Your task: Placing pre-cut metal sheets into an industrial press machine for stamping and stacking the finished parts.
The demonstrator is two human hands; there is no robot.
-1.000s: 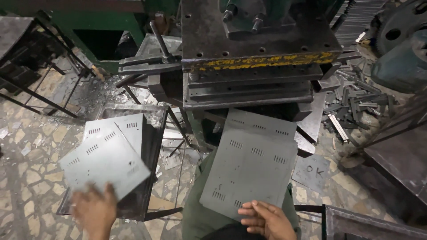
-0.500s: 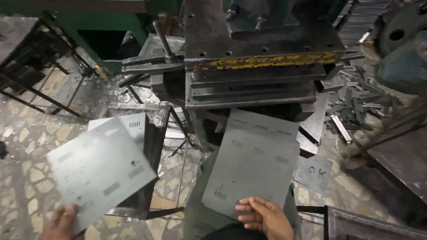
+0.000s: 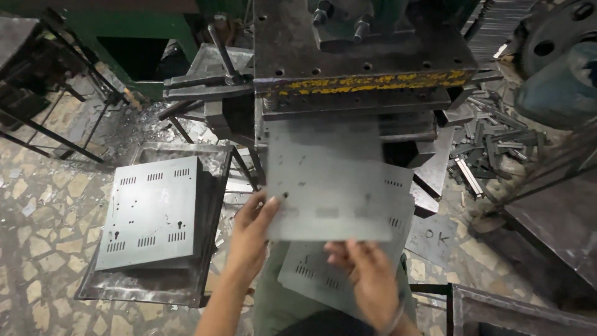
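- The left hand (image 3: pixel 252 227) grips the lower left edge of a blank grey sheet-metal panel (image 3: pixel 326 180), thumb on the upper face near a small punched hole, fingers beneath.
- The right hand (image 3: pixel 367 274) meets the same panel at its lower edge, fingers spread under and against it; the panel is held by both hands.
- The panel is blurred, raised roughly level in front of the person, its far edge just at the mouth of the press die (image 3: pixel 354 102).
- Beneath it lies a second panel with louvre slots (image 3: pixel 323 277), resting on the person's lap; its right edge and lower portion show past the held sheet.
- The press (image 3: pixel 364 43) stands directly ahead, dark steel, with a worn yellow stripe across its front edge.
- To the left, a stack of slotted panels (image 3: pixel 152 211) lies on a metal tray stand (image 3: pixel 137 289), well apart from both hands.
- To the right of the press lies a heap of metal offcut strips (image 3: pixel 491 140).
- The floor (image 3: pixel 37 236) is stone mosaic, littered with scrap.
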